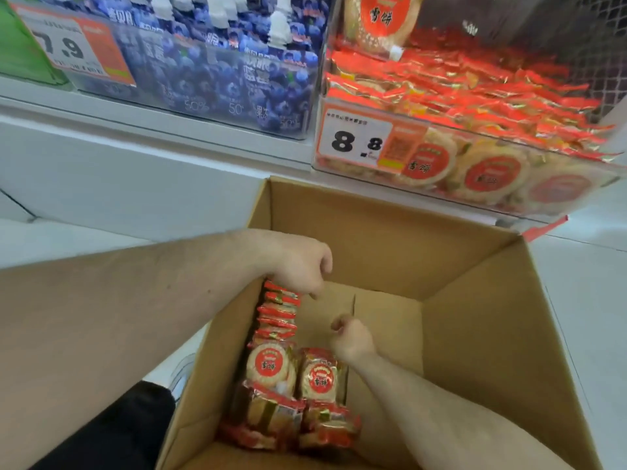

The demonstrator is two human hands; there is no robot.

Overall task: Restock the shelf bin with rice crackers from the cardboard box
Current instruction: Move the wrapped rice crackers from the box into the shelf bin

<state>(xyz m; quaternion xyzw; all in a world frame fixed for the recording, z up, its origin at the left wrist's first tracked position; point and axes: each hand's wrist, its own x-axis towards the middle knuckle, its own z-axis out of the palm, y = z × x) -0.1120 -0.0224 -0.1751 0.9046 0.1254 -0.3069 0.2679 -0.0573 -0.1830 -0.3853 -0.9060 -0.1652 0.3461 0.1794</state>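
1. Cardboard box (475,334): open-topped, standing on the pale floor below the shelf; most of its bottom lies bare.
2. Rice cracker packs (271,368): red-and-gold wrappers, stacked in a column against the box's left wall, with a shorter stack (322,378) just beside it on the right.
3. Left hand (302,266): reaching over the box's left wall, fingers curled down at the top of the tall column; whether this grip actually pinches a pack, I cannot tell.
4. Right hand (349,337): low inside the box, just right of the stacks, fingers curled into a loose fist, grasping nothing visible.
5. Shelf bin (509,201): clear-fronted, above the box's far edge, nearly full of the same crackers.
6. Price label (356,142): on the bin's front, reading 8.8.
7. Neighbouring bin (220,79): left of it, holding blue packets.
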